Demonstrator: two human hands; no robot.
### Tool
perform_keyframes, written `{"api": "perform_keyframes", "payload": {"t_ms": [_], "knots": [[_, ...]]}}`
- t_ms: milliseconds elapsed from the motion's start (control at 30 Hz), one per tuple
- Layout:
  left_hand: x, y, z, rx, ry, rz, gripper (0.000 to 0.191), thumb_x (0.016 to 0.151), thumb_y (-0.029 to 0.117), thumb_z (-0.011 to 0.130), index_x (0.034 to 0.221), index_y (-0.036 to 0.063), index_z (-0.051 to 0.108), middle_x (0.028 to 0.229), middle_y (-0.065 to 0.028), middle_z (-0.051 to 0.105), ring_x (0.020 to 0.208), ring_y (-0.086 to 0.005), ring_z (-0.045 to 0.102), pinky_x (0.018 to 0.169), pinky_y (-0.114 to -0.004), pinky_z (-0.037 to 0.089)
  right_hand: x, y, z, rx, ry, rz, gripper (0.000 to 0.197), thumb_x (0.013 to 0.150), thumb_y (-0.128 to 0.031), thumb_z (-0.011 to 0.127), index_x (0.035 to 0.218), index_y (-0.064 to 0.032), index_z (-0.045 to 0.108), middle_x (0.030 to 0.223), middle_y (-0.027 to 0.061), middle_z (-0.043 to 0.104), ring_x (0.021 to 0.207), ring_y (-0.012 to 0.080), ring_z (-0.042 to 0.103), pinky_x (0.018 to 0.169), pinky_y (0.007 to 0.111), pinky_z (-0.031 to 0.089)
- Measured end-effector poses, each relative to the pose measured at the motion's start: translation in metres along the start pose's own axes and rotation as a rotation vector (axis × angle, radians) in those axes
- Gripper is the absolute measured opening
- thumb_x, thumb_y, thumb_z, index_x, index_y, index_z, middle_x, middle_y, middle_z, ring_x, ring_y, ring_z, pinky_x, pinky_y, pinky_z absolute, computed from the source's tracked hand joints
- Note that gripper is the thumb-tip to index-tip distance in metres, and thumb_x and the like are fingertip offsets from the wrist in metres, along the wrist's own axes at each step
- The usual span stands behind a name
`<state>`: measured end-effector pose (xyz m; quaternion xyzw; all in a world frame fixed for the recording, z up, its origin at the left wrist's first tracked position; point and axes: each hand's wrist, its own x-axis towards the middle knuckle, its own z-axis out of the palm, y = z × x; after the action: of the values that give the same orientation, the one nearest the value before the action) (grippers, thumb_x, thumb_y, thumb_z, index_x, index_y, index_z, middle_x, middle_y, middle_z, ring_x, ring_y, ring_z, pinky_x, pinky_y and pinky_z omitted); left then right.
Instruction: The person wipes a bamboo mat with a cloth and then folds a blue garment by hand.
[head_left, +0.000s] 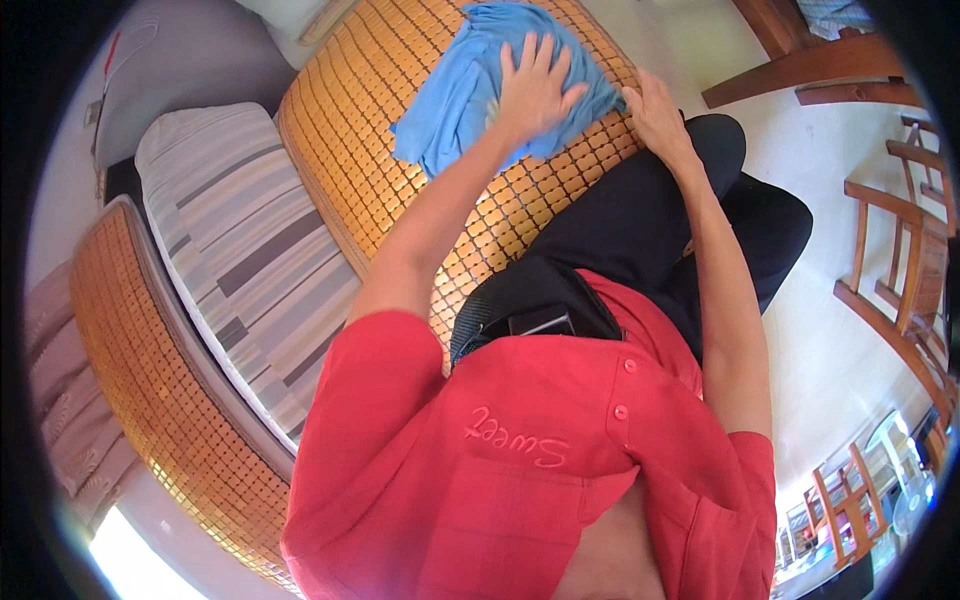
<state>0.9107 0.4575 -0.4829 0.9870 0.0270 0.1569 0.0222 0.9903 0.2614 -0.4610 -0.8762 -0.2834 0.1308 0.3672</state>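
A crumpled light-blue cloth (457, 97), which looks like a garment, lies on a sofa seat covered with a mat of small bamboo tiles (360, 127). My left hand (534, 86) rests palm down over the cloth, fingers spread and thumb pointing right. At the cloth's right corner, by the seat's edge, is my right hand (658, 112). Its thumb meets the cloth there; whether the fingers pinch the fabric is hidden. Folds cover much of the cloth's shape, and a pale patch shows near my left wrist.
A striped cushion (247, 247) leans along the sofa's left, beside a tile-covered backrest (172, 375) and a grey cushion (195, 75). My dark-trousered legs (622, 210) and an open black waist bag (540, 300) lie close. Wooden furniture (810, 75) and a wooden chair (900, 255) stand right.
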Motion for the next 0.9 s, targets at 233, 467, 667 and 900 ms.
{"api": "perform_keyframes", "payload": {"t_ms": [233,467,667,900], "knots": [[-0.160,-0.014,-0.073,-0.100,-0.290,-0.219,0.071,0.085,0.058,0.045,0.136,0.0079,0.038,0.148,-0.0180,0.021,0.136,-0.0379,0.016,0.102,-0.063,0.012,-0.010,-0.009,-0.001,-0.055,-0.015,-0.081,0.041,0.091,-0.029,0.043,0.116,0.0031,0.047,0.120,0.0262,0.049,0.111,0.0411,0.047,0.094,0.043,0.038],[-0.133,-0.023,-0.068,-0.088,-0.283,0.020,0.070,0.081,0.060,0.049,0.136,0.0158,0.041,0.147,-0.0152,0.025,0.134,-0.0395,0.020,0.096,-0.066,0.019,0.000,-0.003,0.006,-0.011,0.110,0.153,0.036,0.093,-0.021,0.042,0.121,0.0006,0.045,0.124,0.0233,0.046,0.114,0.0387,0.045,0.096,0.041,0.037],[0.000,0.016,-0.030,-0.065,-0.224,0.298,0.067,0.082,0.061,0.046,0.133,0.0181,0.045,0.142,-0.0134,0.034,0.130,-0.0367,0.030,0.095,-0.065,0.023,-0.004,0.002,-0.020,0.080,0.390,-0.030,0.032,0.090,-0.015,0.045,0.120,-0.0028,0.049,0.125,0.0207,0.047,0.111,0.0391,0.047,0.098,0.040,0.036],[0.109,0.058,0.036,0.053,-0.609,0.393,0.059,0.085,0.061,0.040,0.120,0.0173,0.058,0.125,-0.0080,0.054,0.121,-0.0251,0.044,0.094,-0.056,0.029,-0.020,0.038,-0.077,-0.423,0.325,-0.006,0.022,0.087,-0.017,0.051,0.106,-0.0114,0.059,0.106,0.0069,0.058,0.102,0.0275,0.054,0.089,0.046,0.038]]}}
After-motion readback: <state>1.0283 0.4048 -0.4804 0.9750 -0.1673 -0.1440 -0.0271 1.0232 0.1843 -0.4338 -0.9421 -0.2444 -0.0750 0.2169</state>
